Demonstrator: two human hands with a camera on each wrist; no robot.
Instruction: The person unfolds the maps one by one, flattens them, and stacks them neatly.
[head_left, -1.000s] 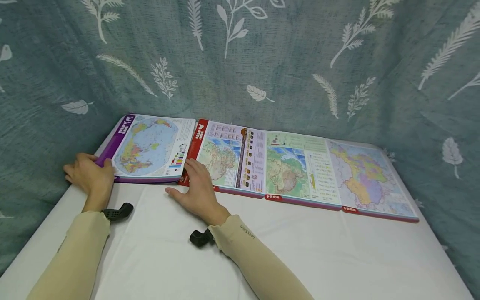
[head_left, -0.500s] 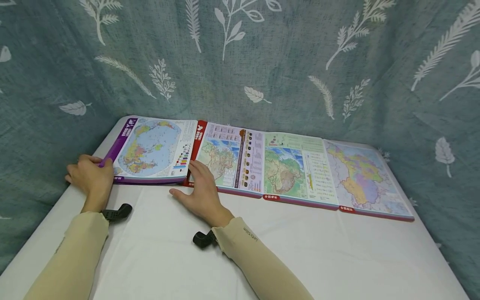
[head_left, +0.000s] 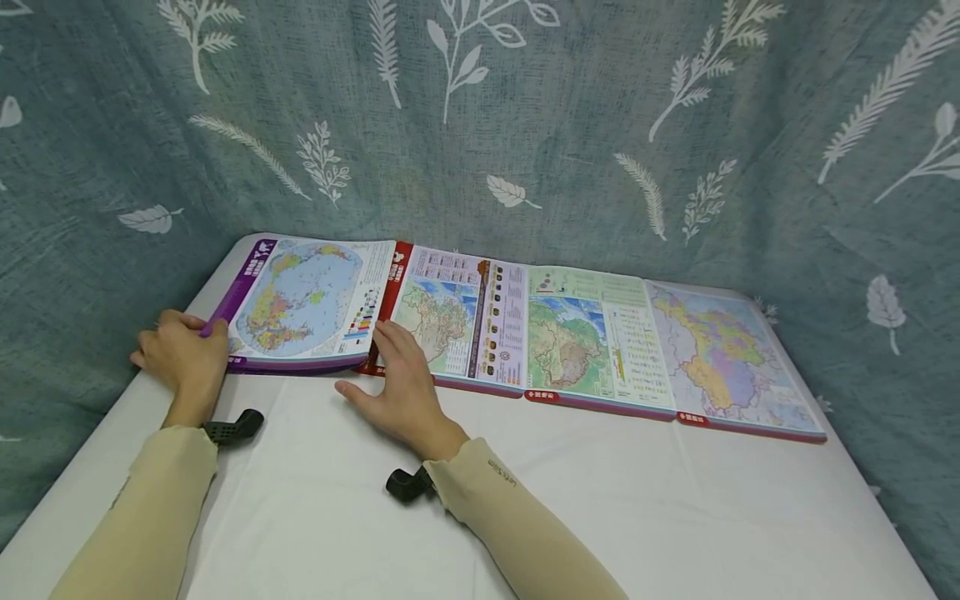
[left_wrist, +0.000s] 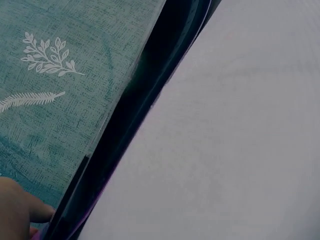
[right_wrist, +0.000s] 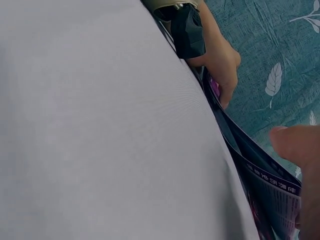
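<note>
A left hand (head_left: 182, 352) pinches a purple-bordered map (head_left: 303, 298) at the table's (head_left: 315, 500) left edge. The right hand (head_left: 408, 393), thumb spread, rests where a red-bordered map (head_left: 581, 342) adjoins it.

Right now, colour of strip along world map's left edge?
The strip is purple, clearest in the head view.

On the table (head_left: 322, 517) before me: world map (head_left: 303, 296) at left, fold-out map (head_left: 566, 346) adjoining its right edge; curtain (head_left: 450, 167) behind both.
</note>
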